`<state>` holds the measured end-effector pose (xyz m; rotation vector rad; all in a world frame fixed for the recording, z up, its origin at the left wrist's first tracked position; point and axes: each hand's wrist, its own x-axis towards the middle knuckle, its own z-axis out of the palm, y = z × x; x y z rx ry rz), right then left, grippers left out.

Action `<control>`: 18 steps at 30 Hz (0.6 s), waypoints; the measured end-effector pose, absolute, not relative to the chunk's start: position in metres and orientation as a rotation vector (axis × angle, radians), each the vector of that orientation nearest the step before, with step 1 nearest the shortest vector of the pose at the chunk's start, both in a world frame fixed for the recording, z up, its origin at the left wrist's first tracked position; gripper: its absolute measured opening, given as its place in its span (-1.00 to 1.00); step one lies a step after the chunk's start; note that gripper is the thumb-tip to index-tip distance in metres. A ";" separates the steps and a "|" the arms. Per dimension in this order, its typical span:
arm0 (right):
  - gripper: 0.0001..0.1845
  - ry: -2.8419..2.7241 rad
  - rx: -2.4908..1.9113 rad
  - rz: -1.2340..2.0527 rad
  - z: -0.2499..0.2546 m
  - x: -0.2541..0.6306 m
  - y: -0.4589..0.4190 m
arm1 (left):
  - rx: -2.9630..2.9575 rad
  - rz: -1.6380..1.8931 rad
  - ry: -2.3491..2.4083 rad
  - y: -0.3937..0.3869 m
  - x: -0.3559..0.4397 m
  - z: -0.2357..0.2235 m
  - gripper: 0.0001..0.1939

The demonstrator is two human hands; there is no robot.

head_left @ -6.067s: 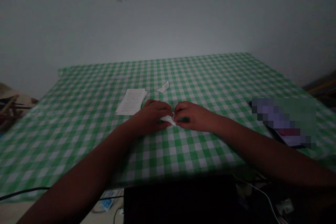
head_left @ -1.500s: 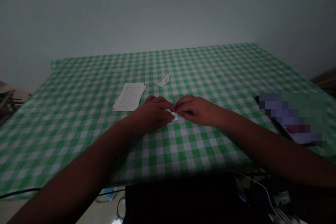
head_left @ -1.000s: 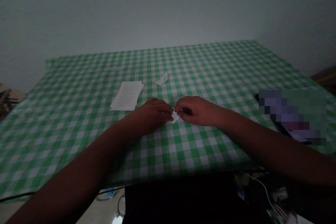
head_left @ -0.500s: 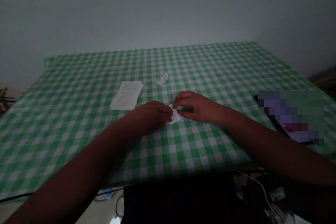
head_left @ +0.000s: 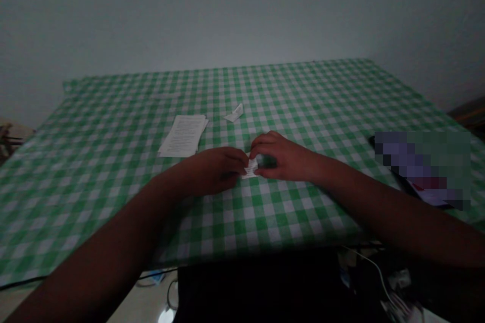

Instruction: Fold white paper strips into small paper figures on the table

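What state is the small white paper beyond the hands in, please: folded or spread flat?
Folded: the small white paper shows an angular outline and a slanted upper flap.

A green-checked tablecloth [head_left: 310,101] suggests a home.

paper piece [head_left: 250,167] | white, printed | folded | between left hand [head_left: 215,170] and right hand [head_left: 285,155]
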<state>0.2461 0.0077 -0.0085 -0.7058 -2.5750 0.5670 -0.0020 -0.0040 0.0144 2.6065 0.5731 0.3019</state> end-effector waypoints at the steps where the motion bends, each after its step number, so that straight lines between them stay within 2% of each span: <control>1: -0.77 -2.574 -0.714 0.570 -0.009 0.246 0.008 | 2.603 0.298 0.577 -0.004 -0.002 0.014 -0.73; 18: -0.77 -2.581 -0.739 0.498 -0.013 0.244 0.005 | 2.602 0.321 0.629 0.002 -0.010 0.013 -0.85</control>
